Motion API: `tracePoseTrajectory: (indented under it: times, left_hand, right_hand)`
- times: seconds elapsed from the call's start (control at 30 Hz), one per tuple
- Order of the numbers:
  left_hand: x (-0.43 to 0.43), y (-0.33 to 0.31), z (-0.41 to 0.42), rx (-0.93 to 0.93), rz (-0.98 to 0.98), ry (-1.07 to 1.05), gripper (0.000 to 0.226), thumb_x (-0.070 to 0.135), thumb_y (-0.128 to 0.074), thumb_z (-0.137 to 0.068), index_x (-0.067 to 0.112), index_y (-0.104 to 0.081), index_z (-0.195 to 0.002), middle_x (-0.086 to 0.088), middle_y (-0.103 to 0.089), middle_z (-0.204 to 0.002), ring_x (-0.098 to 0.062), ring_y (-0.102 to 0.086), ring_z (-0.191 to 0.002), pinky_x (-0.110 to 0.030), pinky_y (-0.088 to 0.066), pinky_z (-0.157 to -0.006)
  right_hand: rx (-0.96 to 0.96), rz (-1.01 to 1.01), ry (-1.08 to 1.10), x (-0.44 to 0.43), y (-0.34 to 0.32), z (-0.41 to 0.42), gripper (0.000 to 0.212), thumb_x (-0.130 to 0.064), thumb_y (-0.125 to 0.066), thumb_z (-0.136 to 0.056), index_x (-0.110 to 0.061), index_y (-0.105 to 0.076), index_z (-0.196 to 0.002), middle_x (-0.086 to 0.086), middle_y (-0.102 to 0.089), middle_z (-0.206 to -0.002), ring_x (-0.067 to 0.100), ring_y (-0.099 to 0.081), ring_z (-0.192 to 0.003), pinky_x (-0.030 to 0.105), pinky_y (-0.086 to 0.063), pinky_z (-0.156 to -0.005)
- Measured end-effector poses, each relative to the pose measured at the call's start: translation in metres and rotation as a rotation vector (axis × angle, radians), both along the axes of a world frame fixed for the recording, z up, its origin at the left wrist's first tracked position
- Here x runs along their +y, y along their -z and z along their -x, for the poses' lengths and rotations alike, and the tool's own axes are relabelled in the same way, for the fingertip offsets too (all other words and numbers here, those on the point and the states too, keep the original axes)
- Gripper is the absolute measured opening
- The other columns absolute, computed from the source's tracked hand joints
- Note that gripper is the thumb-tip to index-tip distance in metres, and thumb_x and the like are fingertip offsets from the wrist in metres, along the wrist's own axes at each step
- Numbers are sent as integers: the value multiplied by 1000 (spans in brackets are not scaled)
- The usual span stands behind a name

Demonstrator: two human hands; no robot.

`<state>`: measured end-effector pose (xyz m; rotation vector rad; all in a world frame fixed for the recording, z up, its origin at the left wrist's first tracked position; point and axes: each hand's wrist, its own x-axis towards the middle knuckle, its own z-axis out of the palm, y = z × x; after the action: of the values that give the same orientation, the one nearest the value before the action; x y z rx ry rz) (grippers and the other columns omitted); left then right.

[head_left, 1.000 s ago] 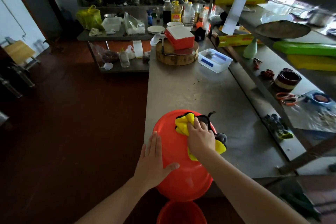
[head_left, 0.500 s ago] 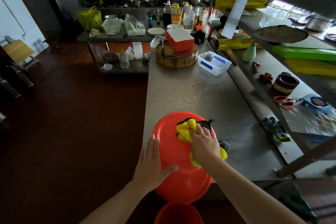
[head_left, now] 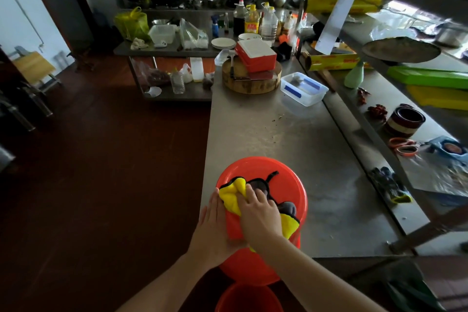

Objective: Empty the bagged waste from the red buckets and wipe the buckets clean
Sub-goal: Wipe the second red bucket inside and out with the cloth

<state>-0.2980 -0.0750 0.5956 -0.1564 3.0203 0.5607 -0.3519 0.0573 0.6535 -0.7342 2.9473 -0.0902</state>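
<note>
A red bucket (head_left: 276,175) lies upside down at the near left corner of the steel counter (head_left: 291,139), its round bottom facing up. My right hand (head_left: 260,213) presses a yellow and grey cloth (head_left: 231,194) onto that bottom, fingers curled over the cloth. My left hand (head_left: 215,225) lies flat with straight fingers against the bucket's left side, steadying it. A second red bucket (head_left: 247,299) stands on the floor just below, only its rim showing.
On the counter beyond stand a clear plastic box (head_left: 304,89) and a round wooden block (head_left: 252,79) carrying a red box. A lower shelf on the right holds bowls, scissors and gloves (head_left: 390,185). Dark red floor (head_left: 101,172) spreads to the left.
My right hand has slid the cloth leftward across the bucket's bottom, toward my left hand. The left hand stays on the bucket's side.
</note>
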Motion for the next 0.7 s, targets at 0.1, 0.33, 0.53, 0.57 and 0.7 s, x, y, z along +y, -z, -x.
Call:
tracePoseTrajectory:
  times: [0.1, 0.33, 0.53, 0.57, 0.7]
  left_hand:
    - [0, -2, 1, 10, -87, 4, 153, 105, -43, -52, 15, 25, -156, 0, 27, -164, -12, 19, -153, -36, -1, -127]
    - [6, -5, 1, 18, -105, 15, 150, 103, -44, -56, 16, 32, -152, 0, 34, -162, -12, 28, -150, -39, 4, -126]
    - [8, -3, 4, 32, -88, 13, 151, 107, -37, -52, 15, 26, -155, 0, 30, -163, -11, 26, -150, -41, -2, -127]
    - [8, -3, 4, 39, -86, 7, 152, 107, -36, -52, 14, 21, -156, 0, 27, -164, -10, 24, -151, -41, -4, -127]
    - [9, 0, 2, 73, -102, -29, 148, 108, -36, -53, 16, 10, -160, 4, 18, -167, -6, 16, -152, -37, -6, -127]
  right_hand:
    - [0, -8, 10, 17, -3, 5, 70, -22, -62, -92, -28, -31, -154, 3, -18, -164, 27, -28, -145, 43, -40, -107]
    - [69, -84, 175, 86, -5, 23, 57, -23, -48, -98, -28, -33, -153, 2, -24, -162, 25, -28, -144, 41, -37, -108]
    - [3, -48, 111, 57, -3, -6, 69, -26, -66, -90, -23, -35, -152, 7, -20, -164, 30, -29, -145, 45, -37, -109]
    - [-14, -39, 74, 47, -2, -14, 73, -28, -69, -88, -23, -35, -152, 7, -20, -164, 31, -29, -145, 46, -37, -109]
    - [-30, 27, 1, 30, 1, -24, 60, -26, -59, -95, -26, -36, -150, 3, -26, -162, 28, -33, -143, 43, -39, -108]
